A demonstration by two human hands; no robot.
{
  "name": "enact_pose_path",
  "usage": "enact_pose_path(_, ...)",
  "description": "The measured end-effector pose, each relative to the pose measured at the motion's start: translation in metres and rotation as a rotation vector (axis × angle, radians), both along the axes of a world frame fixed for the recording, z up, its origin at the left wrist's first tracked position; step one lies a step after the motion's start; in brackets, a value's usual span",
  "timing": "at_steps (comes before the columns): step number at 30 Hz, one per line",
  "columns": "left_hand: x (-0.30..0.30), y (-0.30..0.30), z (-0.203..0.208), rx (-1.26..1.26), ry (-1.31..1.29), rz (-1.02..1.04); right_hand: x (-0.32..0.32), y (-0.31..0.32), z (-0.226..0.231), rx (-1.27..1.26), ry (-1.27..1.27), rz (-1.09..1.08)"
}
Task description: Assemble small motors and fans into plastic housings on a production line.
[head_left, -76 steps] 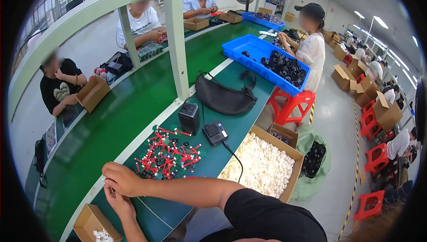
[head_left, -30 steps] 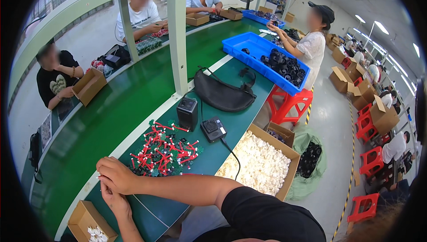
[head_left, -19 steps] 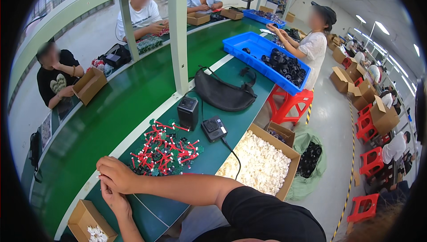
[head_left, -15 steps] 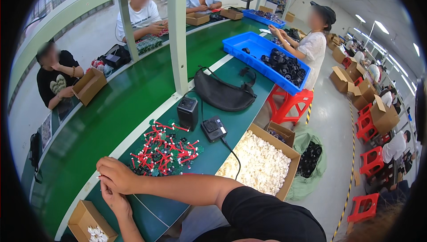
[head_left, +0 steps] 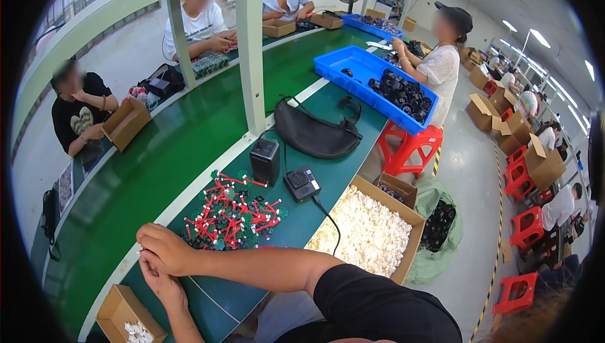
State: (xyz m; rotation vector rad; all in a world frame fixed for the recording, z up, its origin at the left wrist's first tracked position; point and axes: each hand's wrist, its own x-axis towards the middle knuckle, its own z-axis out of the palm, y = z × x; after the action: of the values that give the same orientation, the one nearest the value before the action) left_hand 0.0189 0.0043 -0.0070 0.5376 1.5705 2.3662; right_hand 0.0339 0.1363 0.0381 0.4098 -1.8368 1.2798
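My right hand [head_left: 167, 250] reaches across to the left side of the bench, fingers curled and closed. Just below it, its fingertips meeting the right hand's, is my left hand [head_left: 161, 282], also closed in a pinch. A tiny white bit [head_left: 140, 252] peeks out at the fingertips; the rest of what they grip is hidden. Right beside the hands lies a heap of small green circuit boards with red wires [head_left: 233, 214] and white ends. Close to my left forearm stands a small cardboard box [head_left: 120, 308] with several white plastic pieces [head_left: 137, 332] in it.
Behind the heap stand a black box-shaped device [head_left: 265, 160], a corded black device [head_left: 302, 183] and a black pouch [head_left: 315, 129]. A carton of cream-white parts [head_left: 365, 233] sits to the right. Farther off, a blue tray [head_left: 328, 66] holds black parts. A pale post [head_left: 251, 53] rises beyond; co-workers sit around.
My hands stay almost where they were, pressed together at the fingertips. At the back right, a co-worker's hands have shifted slightly.
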Motion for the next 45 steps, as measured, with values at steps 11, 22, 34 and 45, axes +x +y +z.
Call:
enact_pose_path(11,-0.009,0.018,0.041,-0.140,0.055,0.063,-0.019,0.019,0.017,0.112,-0.013,-0.117)
enact_pose_path(22,-0.022,0.030,0.283,-0.746,1.312,0.206,0.000,-0.001,0.006,0.135,0.025,-0.022)
enact_pose_path(34,-0.036,0.204,0.427,-0.938,1.664,0.201,-0.010,0.009,0.014,0.196,0.041,-0.020)
enact_pose_path(45,-0.118,0.071,0.230,-0.958,1.153,-0.137,0.000,-0.004,0.003,0.283,-0.022,0.092)
